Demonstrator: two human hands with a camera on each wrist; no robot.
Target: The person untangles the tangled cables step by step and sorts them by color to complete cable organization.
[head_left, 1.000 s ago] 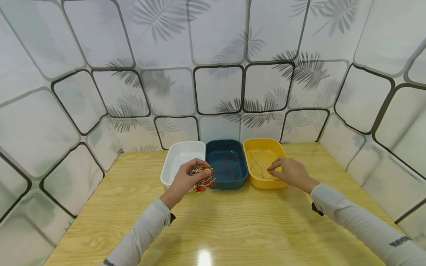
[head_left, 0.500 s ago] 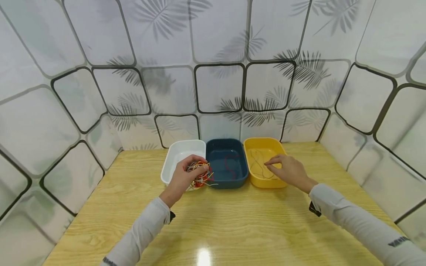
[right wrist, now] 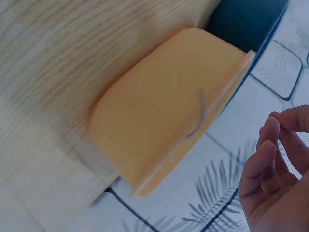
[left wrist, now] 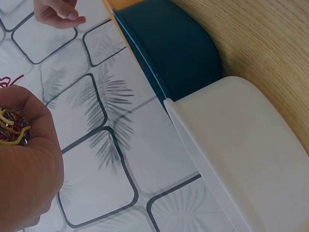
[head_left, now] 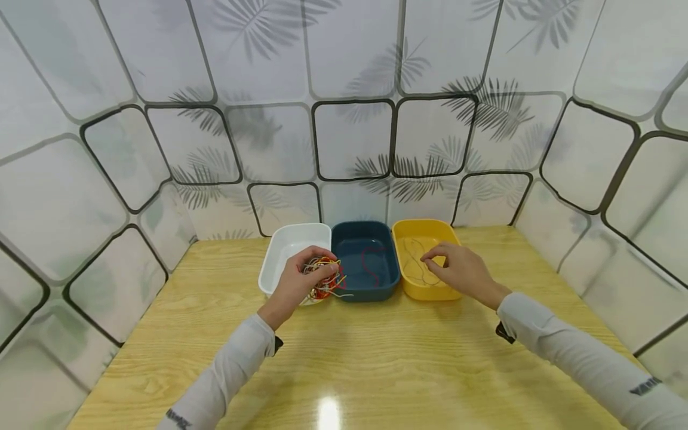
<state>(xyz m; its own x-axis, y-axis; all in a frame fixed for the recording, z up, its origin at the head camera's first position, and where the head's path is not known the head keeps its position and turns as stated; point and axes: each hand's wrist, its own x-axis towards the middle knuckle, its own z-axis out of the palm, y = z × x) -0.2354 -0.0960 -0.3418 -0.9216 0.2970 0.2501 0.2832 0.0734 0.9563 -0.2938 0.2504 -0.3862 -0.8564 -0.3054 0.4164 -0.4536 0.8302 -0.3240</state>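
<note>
My left hand (head_left: 301, 280) grips a tangled bundle of thin coloured wires (head_left: 324, 278) over the near edge of the white bin (head_left: 274, 261). Red, yellow and pale strands stick out past the thumb; the palm hides part of the bundle. Over the yellow bin (head_left: 430, 292), my right hand (head_left: 464, 272) has thumb and index fingertips together, with no wire visible between them in the right wrist view. A thin grey wire (right wrist: 202, 113) overlaps that bin's rim. One red wire (head_left: 364, 263) lies in the dark blue bin (head_left: 371, 295).
The three bins stand side by side near the back of the wooden table (head_left: 344, 352), white on the left, blue in the middle, yellow on the right. A patterned sheet (head_left: 352, 143) rises behind them and along both sides.
My right hand has moved left and slightly back over the yellow bin. My left hand has shifted slightly up and back, with the wires in its grip.
</note>
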